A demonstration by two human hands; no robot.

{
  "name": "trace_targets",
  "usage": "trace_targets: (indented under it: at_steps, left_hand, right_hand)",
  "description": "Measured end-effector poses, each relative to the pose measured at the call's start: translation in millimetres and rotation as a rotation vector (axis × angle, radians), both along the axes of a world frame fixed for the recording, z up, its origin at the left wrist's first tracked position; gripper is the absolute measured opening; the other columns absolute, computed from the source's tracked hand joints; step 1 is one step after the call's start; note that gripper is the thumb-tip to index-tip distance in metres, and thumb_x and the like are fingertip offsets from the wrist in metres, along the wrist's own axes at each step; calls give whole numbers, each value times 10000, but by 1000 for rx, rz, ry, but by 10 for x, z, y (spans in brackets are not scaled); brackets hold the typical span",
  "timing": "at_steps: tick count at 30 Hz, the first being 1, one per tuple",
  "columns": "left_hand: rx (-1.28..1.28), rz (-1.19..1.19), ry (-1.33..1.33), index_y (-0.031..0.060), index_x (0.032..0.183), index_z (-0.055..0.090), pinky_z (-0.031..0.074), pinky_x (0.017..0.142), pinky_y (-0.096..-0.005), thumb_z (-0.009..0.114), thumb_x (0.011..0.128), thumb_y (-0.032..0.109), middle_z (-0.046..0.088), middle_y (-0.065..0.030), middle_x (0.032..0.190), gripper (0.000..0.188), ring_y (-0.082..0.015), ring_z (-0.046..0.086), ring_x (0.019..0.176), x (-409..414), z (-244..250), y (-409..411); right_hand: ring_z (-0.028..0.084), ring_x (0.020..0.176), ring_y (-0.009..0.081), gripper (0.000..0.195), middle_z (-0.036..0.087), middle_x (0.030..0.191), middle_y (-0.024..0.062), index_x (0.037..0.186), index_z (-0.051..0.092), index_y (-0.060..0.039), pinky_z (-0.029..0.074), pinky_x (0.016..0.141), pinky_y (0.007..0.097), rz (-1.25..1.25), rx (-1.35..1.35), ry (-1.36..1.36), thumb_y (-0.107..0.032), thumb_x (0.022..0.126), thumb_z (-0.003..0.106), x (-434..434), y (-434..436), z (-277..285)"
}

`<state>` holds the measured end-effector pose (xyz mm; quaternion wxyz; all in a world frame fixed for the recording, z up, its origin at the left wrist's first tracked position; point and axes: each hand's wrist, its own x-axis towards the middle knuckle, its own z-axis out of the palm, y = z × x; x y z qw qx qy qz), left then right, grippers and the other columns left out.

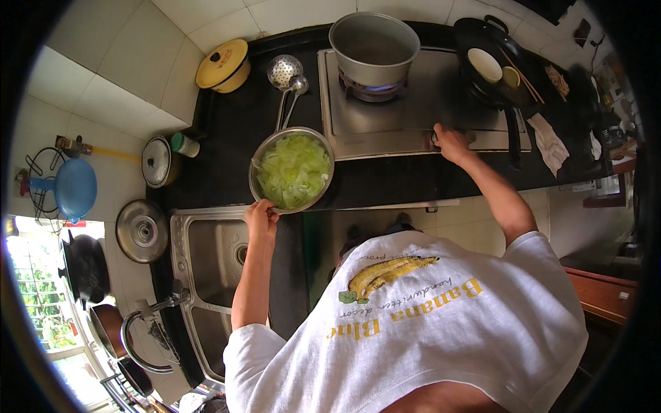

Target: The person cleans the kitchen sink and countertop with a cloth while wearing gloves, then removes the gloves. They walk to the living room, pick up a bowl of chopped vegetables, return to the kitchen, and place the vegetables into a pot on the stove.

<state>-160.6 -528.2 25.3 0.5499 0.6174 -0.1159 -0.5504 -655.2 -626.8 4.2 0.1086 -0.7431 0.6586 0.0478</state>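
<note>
My left hand [262,219] pinches the near rim of a round stainless steel bowl [331,178], which is at the counter's edge beside the gas cooktop. Chopped pale green vegetable pieces [293,170] fill the bowl. My right hand [453,144] grips a control knob [434,137] on the front panel of the steel cooktop [382,118]; the fingers partly cover it. Over a blue flame [384,89] on the left burner stands a deep grey metal pot [374,64]. Its inside looks dark, and the contents cannot be made out.
A perforated skimmer [284,71] and a ladle [298,85] lie behind the bowl. On the right burner, a black wok [477,44] holds a white bowl [484,65] and chopsticks [521,77]; its handle [512,137] projects forward. A double sink [211,248] is at left.
</note>
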Motion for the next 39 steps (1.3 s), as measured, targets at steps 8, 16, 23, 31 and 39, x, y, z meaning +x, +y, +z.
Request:
trace_targets:
  at_steps: [8,16,23,31,39]
  left_hand:
    - [-108,-91,-163,-1,650,518,314,369,-269,522,792,-11,483,-82,556,143,-171,453,411,-220,986,-522]
    - [-217,-253,-140,-42,732,519,339,351,-258,501,823,1,507,-127,569,102,-223,526,418,-818,1838,-1626]
    - [-213,-358,-164,-92,786,507,357,352,-280,489,850,11,544,-194,596,122,-285,547,417,-1248,1800,-2444]
    - [-173,-439,-300,-110,737,528,429,341,-354,510,822,1,541,-215,586,140,-293,500,383,-1468,1822,-2926]
    - [-110,-438,-463,-116,674,525,439,304,-396,522,807,-18,512,-190,550,165,-302,496,335,-1563,2021,-3124]
  right_hand:
    - [629,892,401,287,641,920,222,1066,491,-24,497,735,494,54,-122,-30,-43,794,581,-123,-41,-316]
    - [649,787,384,177,638,833,211,949,501,-6,517,651,493,153,-336,-53,-36,786,562,-111,-11,-327]
    - [652,803,365,187,628,847,213,956,493,17,533,641,472,108,-249,-83,-69,803,560,-99,1,-268]
    - [651,796,359,150,622,835,203,920,495,-1,535,633,463,105,-248,-101,-50,792,555,-109,36,-198]
    - [650,790,355,151,620,835,202,920,503,-5,533,625,456,106,-272,-112,-37,783,560,-120,23,-247]
